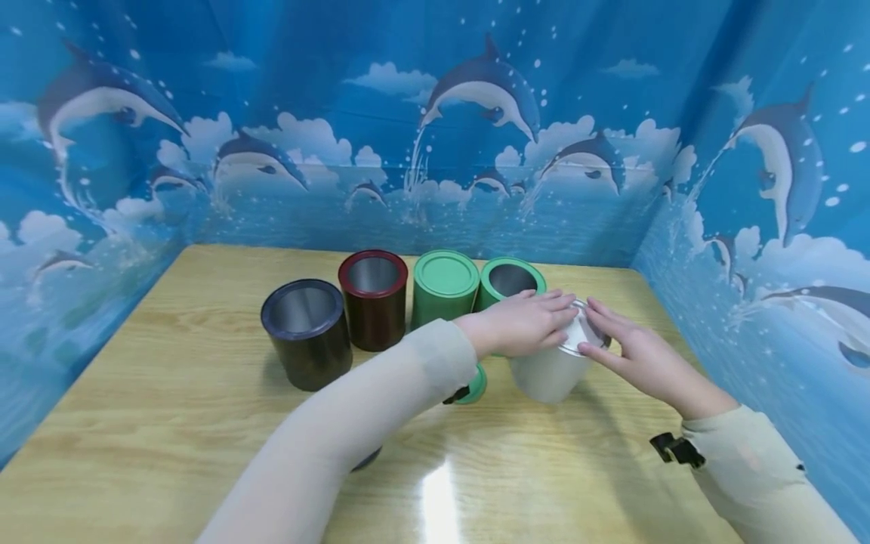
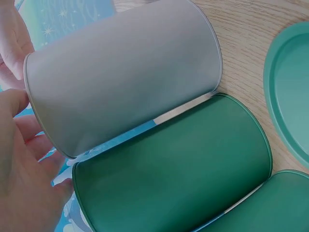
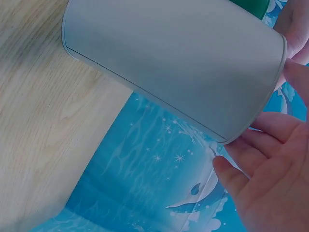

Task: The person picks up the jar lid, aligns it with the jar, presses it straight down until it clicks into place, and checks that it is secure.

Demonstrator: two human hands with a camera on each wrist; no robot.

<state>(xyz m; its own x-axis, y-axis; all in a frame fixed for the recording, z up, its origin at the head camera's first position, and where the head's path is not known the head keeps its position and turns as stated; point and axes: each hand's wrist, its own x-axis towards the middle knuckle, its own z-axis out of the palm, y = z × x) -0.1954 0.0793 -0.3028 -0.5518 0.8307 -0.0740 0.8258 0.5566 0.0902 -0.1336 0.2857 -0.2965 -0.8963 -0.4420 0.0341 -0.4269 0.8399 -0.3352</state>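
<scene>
A pale grey-white can (image 1: 547, 374) stands upright at the right of the table, a white lid (image 1: 578, 332) at its top. My left hand (image 1: 519, 323) lies over the left side of that top with its fingers extended. From the right, my right hand (image 1: 639, 359) touches the top edge, thumb toward me and fingers on the far side. Both wrist views show the fingers around the rim of the grey can (image 2: 125, 72). Whether the lid sits fully seated is hidden by the hands.
Behind stand an open green can (image 1: 511, 266), a lidded green can (image 1: 445, 283), an open dark red can (image 1: 374, 310) and an open black can (image 1: 309, 347). A green lid (image 1: 476, 387) lies on the wooden table (image 1: 170, 393); a dark edge (image 1: 367, 459) shows beneath the left sleeve.
</scene>
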